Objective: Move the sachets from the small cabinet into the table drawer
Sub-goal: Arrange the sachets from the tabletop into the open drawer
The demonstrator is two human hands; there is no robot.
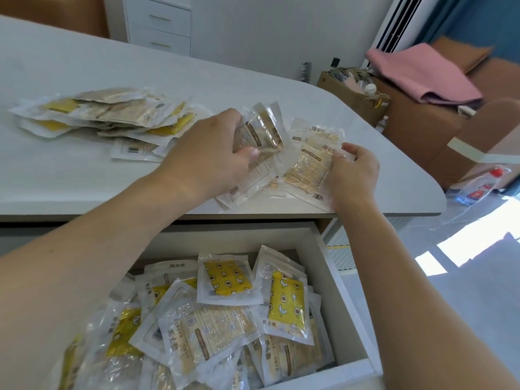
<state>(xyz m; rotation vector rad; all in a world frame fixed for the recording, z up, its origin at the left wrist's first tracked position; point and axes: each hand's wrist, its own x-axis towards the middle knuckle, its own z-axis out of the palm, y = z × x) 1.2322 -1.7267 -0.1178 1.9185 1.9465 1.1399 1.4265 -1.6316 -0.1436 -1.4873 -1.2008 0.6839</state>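
Note:
On the white table (84,178) lies a spread of clear sachets with beige and yellow contents. My left hand (208,153) grips a bunch of sachets (261,136) near the table's front edge. My right hand (356,170) rests on more sachets (309,167) beside it, fingers closed on their edge. A larger pile of sachets (112,114) lies at the left of the table. Below, the open table drawer (337,291) holds several sachets (225,305), some with yellow patterned pads.
A white drawer cabinet (160,23) stands behind the table. To the right are cardboard boxes (416,130), a pink cloth (422,74) and a plastic bottle (481,184) on the floor.

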